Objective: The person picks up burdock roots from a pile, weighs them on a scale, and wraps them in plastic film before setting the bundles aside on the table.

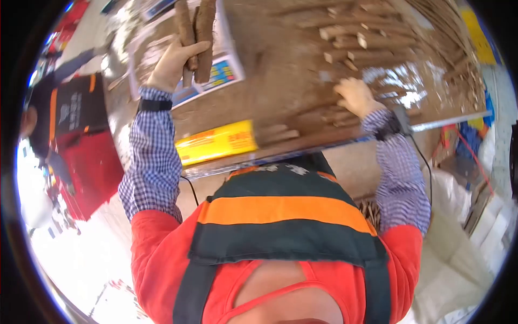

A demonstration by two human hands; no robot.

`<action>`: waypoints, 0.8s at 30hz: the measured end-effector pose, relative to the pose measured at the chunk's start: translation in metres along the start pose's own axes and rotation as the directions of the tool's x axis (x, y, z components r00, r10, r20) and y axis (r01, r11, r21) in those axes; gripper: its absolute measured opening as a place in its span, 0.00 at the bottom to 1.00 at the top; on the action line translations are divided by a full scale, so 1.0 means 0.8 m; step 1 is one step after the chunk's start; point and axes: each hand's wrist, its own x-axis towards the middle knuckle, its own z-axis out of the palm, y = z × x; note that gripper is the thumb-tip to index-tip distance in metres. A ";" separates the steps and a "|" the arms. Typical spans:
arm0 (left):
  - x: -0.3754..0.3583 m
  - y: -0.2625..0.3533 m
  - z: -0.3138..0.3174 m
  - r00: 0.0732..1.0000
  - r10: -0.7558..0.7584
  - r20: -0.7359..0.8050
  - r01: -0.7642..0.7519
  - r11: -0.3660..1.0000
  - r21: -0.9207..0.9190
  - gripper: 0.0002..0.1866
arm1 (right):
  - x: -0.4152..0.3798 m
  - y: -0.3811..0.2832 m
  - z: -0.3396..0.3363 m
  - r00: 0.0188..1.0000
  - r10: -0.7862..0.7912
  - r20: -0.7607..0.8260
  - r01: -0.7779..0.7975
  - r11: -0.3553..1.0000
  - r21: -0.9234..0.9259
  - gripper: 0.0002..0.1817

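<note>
Several brown sticks (204, 40) are held in my left hand (175, 62), its thumb across them, above a printed sheet (229, 67) at the upper left of the table. My right hand (356, 96) is over the brown tabletop on the right, fingers bent and apart, with nothing visible in it. Loose sticks (337, 116) lie just below and left of it. Beyond it is a pile of cut sticks (372, 40) with pale ends. A yellow packet (216, 142) with red print lies near the table's front edge.
Long thin sticks (453, 32) are heaped at the far right. A metal strip (450, 121) runs along the table's front edge. Another person (40, 124) in dark clothing is at the left, by a red container (91, 173). Pale sacks (448, 237) stand at the lower right.
</note>
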 end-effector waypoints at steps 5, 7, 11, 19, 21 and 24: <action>0.024 -0.090 -0.156 0.982 0.095 -0.162 -0.068 0.984 0.167 0.18 | -0.024 -0.001 -0.117 0.914 -0.007 -0.405 0.137 0.946 0.294 0.15; 0.015 -0.098 -0.161 0.940 0.245 -0.237 -0.150 0.921 0.359 0.29 | -0.019 -0.032 -0.165 0.887 0.241 -0.394 0.094 0.740 0.665 0.15; 0.028 -0.131 -0.175 0.854 0.403 -0.328 -0.045 0.687 0.725 0.52 | 0.078 -0.188 -0.242 0.844 0.396 -0.361 -0.159 0.828 0.538 0.26; 0.007 -0.138 -0.195 0.860 0.404 -0.311 -0.238 0.857 0.456 0.50 | 0.295 -0.337 -0.229 0.948 0.223 -0.228 -0.062 0.829 0.555 0.40; -0.033 -0.117 -0.213 0.912 0.366 -0.186 -0.346 0.929 0.134 0.41 | 0.302 -0.313 -0.218 0.916 0.235 -0.324 -0.045 0.864 0.501 0.47; -0.051 -0.122 -0.257 0.860 0.457 -0.228 -0.450 0.889 0.085 0.33 | 0.252 -0.283 -0.245 0.910 0.313 -0.273 -0.080 0.777 0.624 0.44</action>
